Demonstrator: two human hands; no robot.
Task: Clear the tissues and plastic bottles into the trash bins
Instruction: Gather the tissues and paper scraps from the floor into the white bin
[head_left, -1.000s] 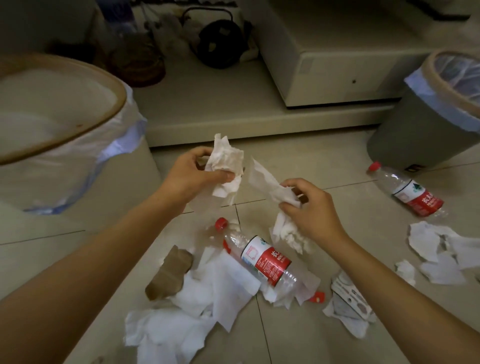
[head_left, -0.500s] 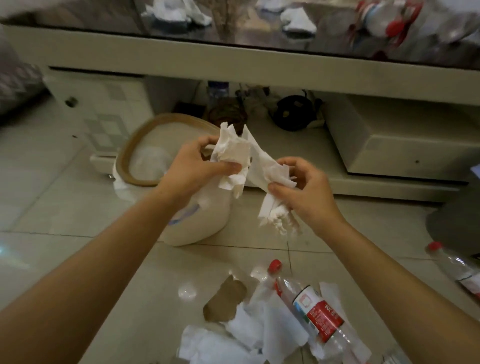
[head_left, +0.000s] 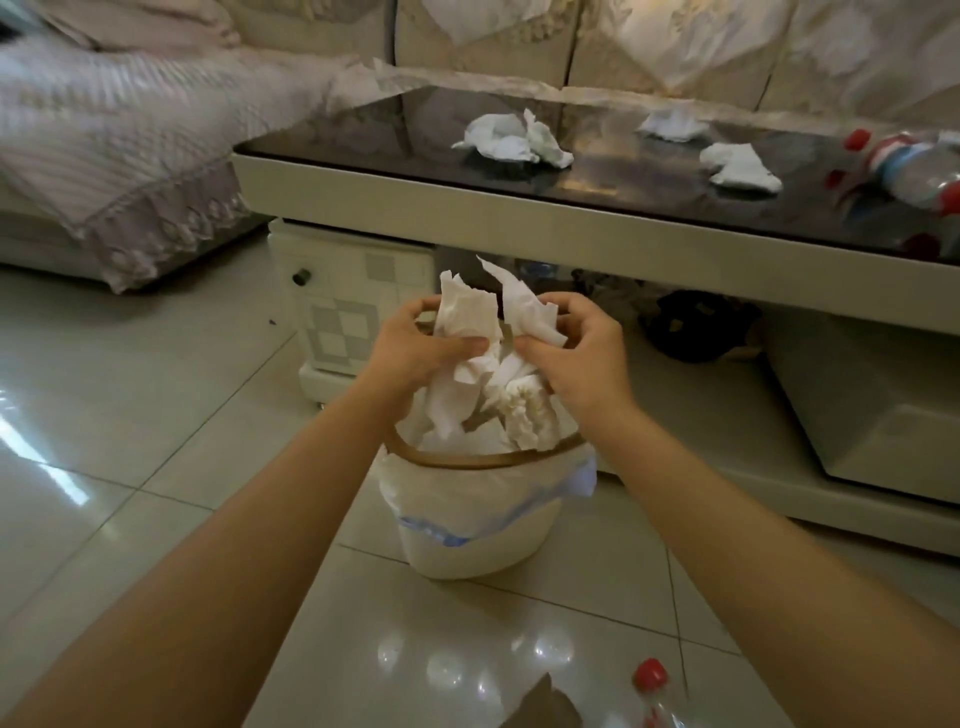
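My left hand (head_left: 415, 353) grips a crumpled white tissue (head_left: 465, 317), and my right hand (head_left: 582, 358) grips a second tissue (head_left: 524, 309). Both are held together directly over the open mouth of a white trash bin (head_left: 478, 530) with a brown rim and plastic liner. Tissue ends hang down into the bin. More crumpled tissues (head_left: 511, 137) lie on the dark glass coffee table (head_left: 467, 195). A plastic bottle (head_left: 914, 166) with red caps lies at the table's right end. Another red-capped bottle (head_left: 652, 680) shows at the bottom edge on the floor.
A sofa with a pale lace-edged cover (head_left: 104, 156) stands at left and behind the table. The table's lower shelf holds a dark object (head_left: 701, 325) and a cream box (head_left: 883, 415). A brown paper scrap (head_left: 540, 706) lies on the glossy tiled floor.
The view has lifted from the floor litter to the table. Both hands carried their tissues forward and now hold them together over the white bin.
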